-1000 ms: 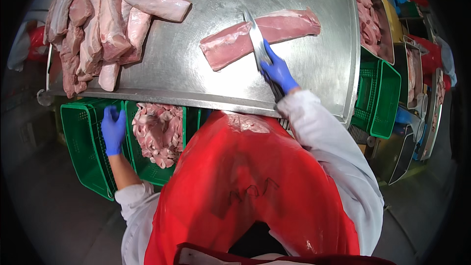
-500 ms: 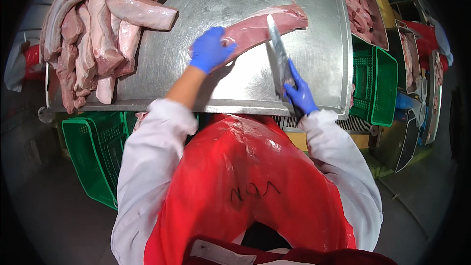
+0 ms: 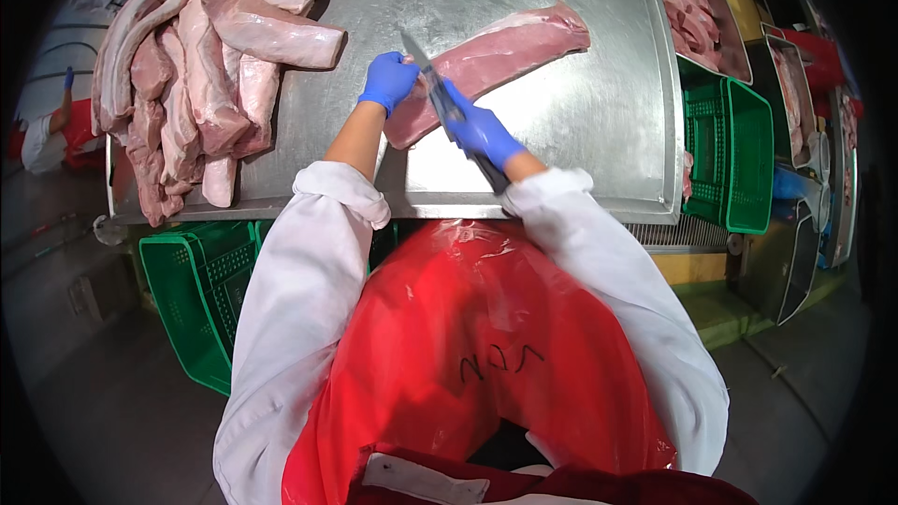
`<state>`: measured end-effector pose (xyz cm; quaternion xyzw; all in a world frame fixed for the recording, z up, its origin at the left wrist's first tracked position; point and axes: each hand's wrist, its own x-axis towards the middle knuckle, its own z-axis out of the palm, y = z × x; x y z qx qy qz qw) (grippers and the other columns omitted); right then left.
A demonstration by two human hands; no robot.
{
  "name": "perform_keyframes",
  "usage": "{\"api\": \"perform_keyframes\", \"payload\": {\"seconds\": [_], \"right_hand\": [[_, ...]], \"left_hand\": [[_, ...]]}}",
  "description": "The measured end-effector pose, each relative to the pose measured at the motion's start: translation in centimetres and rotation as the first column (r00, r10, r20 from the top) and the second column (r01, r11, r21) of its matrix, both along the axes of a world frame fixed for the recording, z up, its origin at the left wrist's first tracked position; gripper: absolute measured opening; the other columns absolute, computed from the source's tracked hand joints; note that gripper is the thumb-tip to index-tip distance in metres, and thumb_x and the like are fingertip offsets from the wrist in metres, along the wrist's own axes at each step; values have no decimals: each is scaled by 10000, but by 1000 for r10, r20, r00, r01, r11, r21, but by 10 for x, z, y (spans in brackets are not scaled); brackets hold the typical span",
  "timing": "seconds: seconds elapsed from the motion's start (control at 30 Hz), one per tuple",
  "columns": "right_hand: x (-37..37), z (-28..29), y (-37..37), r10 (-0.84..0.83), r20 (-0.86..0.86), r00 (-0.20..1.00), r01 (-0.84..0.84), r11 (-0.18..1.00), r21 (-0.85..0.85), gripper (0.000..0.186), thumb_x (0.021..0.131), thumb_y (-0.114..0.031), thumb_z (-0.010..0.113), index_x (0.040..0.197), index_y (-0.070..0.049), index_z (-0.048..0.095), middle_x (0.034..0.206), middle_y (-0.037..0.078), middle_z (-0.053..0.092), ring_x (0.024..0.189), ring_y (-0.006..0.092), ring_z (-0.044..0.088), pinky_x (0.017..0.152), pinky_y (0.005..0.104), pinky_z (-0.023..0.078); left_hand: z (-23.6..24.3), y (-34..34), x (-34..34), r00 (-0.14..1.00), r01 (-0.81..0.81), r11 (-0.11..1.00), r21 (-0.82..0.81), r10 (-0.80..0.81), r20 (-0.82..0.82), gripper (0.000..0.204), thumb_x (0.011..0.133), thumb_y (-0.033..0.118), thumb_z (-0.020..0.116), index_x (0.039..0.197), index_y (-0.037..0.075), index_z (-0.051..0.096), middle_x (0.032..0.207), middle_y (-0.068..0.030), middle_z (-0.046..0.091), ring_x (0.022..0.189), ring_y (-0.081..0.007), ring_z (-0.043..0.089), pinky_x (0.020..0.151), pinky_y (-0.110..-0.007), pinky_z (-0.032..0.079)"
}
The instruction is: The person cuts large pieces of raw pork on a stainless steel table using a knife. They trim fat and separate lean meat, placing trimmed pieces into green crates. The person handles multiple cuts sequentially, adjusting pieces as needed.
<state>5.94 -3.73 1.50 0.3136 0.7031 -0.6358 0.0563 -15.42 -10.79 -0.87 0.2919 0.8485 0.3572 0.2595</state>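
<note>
A long piece of pork loin [image 3: 510, 56] lies slantwise on the steel table, its far end toward the right. My left hand [image 3: 387, 81], in a blue glove, has its fingers closed at the upper edge of the loin's near left end. In my right hand [image 3: 482, 134], also gloved in blue, is a knife [image 3: 432, 84] with a dark handle. Its blade crosses the left part of the loin, pointing up and left, just beside my left fingers. The blade hides a strip of the meat, so I cannot tell whether it cuts in.
Several pork pieces [image 3: 201, 84] are heaped on the table's left side. Beyond the raised rim of the steel table [image 3: 669, 131] stand a green crate [image 3: 748, 159] and a tray of meat [image 3: 687, 5]. Another green crate [image 3: 182, 290] is below left. A co-worker [image 3: 56, 136] shows at far left.
My right hand has swung the knife leftward, from the loin's right half to its left end. My left hand has shifted from lying on the meat to gripping at its edge.
</note>
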Motion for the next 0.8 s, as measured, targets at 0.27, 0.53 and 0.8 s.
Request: {"api": "perform_keyframes", "payload": {"seconds": [0.27,0.53,0.8], "right_hand": [[-15,-2,-11,-36,-34,999,30,986,-161,758,923,-124,527,1581,-253,175,775,76,635,572,134,578,521,288,505],[28,22,-64,188,16,982,-189,980,56,720,960,-211,507,1583,-231,146,759,120,644,585,183,611,589,353,535],[-15,34,-94,206,-9,979,-206,979,6,751,942,-153,504,1586,-244,127,711,107,626,527,166,593,505,307,516]], "left_hand": [[51,-12,-4,989,31,986,166,-54,135,258,870,226,649,784,-17,648,683,-105,639,621,-165,602,606,-336,497],[65,-69,-37,962,-44,929,366,-59,267,56,844,104,650,842,48,647,721,25,568,628,-40,472,563,-209,369],[104,-166,-30,924,-236,829,507,30,382,99,868,113,672,885,27,626,752,14,550,645,-67,481,581,-241,398]]}}
